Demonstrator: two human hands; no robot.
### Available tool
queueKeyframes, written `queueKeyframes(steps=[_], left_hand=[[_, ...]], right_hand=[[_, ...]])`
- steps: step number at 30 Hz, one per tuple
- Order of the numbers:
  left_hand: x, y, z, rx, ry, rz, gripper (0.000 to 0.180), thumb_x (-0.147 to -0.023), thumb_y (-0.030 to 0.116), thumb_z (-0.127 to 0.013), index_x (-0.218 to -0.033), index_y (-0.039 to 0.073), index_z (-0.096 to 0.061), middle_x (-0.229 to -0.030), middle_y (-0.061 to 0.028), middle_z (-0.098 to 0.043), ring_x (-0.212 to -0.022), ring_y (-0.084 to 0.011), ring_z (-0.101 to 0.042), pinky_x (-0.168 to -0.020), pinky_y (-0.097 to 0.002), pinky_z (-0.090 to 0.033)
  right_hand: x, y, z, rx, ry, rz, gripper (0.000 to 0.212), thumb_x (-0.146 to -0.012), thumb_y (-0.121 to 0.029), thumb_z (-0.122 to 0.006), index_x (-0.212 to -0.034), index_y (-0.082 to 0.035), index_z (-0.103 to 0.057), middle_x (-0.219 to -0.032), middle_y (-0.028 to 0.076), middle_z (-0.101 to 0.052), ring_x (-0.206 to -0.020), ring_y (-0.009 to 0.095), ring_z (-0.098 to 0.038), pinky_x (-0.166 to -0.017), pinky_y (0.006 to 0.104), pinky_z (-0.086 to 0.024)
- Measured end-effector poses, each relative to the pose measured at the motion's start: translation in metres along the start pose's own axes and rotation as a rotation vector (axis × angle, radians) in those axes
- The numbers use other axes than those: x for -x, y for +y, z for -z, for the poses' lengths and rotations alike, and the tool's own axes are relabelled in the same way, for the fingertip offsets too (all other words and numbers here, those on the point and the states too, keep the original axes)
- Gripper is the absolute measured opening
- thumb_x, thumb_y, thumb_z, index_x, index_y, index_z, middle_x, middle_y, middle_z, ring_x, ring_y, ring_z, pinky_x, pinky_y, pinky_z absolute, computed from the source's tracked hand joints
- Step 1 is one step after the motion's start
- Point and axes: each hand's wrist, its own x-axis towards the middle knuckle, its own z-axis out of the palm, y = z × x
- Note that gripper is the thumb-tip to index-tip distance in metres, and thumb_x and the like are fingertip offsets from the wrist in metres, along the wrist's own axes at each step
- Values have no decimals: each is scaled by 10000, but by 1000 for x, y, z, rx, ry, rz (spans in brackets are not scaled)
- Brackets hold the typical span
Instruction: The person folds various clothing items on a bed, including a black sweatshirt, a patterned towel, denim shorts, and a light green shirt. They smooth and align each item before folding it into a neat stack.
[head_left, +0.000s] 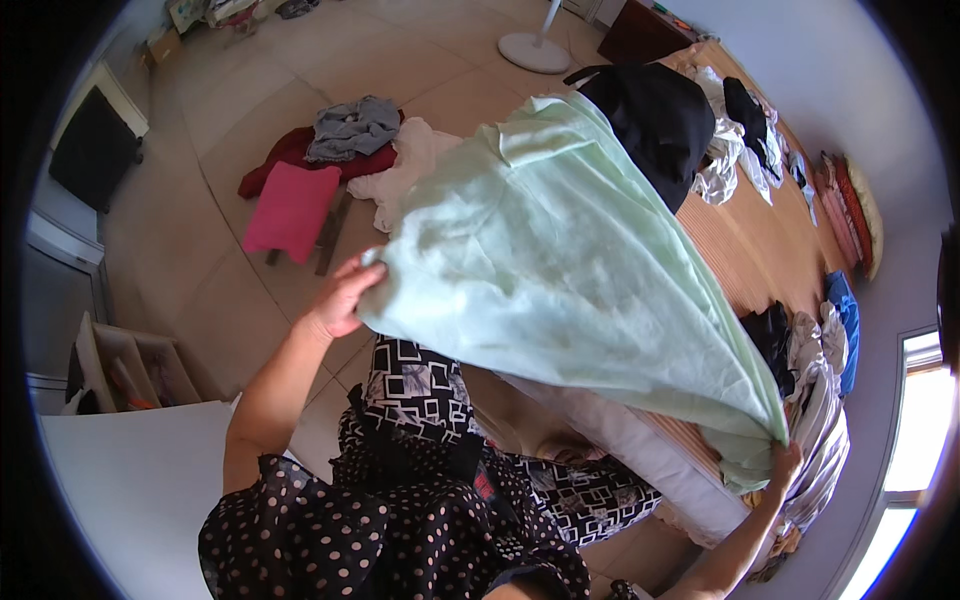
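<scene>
A large pale green cloth [540,260] is stretched out between my two hands, its far part reaching over the bed. My left hand [345,295] grips its near left corner, the fingers wrapped round the edge. Far out to the right, my right hand [786,465] is closed on the opposite corner, where the fabric is bunched and hangs in folds. The cloth covers part of the bed's wooden-toned mat [765,250]. A black garment [655,120] lies against the cloth's far edge.
Left of the cloth, folded clothes, among them a pink piece [292,210] and grey denim [352,128], rest on a low stand. Rumpled clothes [820,400] lie along the bed's right side. A white round stand base [534,52] is on the floor, and an open drawer [140,365] at left.
</scene>
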Motion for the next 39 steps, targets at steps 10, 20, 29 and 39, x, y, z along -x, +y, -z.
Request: queueKeyframes(steps=[10,20,29,39], left_hand=[[-81,7,-97,20,-299,112,356,-887,156,-501,-1224,78,-413,-1071,-46,-544,-957,-157,-555,-786,-314,-489],[-213,67,-75,-385,137,-537,654,-873,405,-530,-1361,50,-279,-1373,-159,-339,-1265,-225,-344,-1042,-384,-286],[-154,13,55,-717,131,213,923,-777,703,-415,-1363,1,-283,-1398,-139,-320,-1291,-230,-273,-1069,-342,-191],[-260,24,75,-374,220,-106,489,-818,321,-566,-1209,36,-498,-1182,-102,-543,-1059,-212,-519,-941,-377,-399]], right_hand=[[61,-218,-22,-61,13,495,395,-706,-14,-606,-1096,-17,-546,-1143,174,-533,-1083,338,-492,-936,401,-379],[101,-286,-24,-116,-50,523,410,-725,2,-591,-1132,-23,-548,-1226,170,-499,-1150,323,-462,-969,398,-352],[115,-250,-71,18,-205,453,454,-752,-97,-607,-1191,-27,-512,-1265,190,-449,-1158,349,-427,-981,417,-324],[137,-223,-66,-118,-107,331,434,-730,-97,-656,-1141,-45,-527,-1223,194,-466,-1113,362,-447,-934,432,-361]])
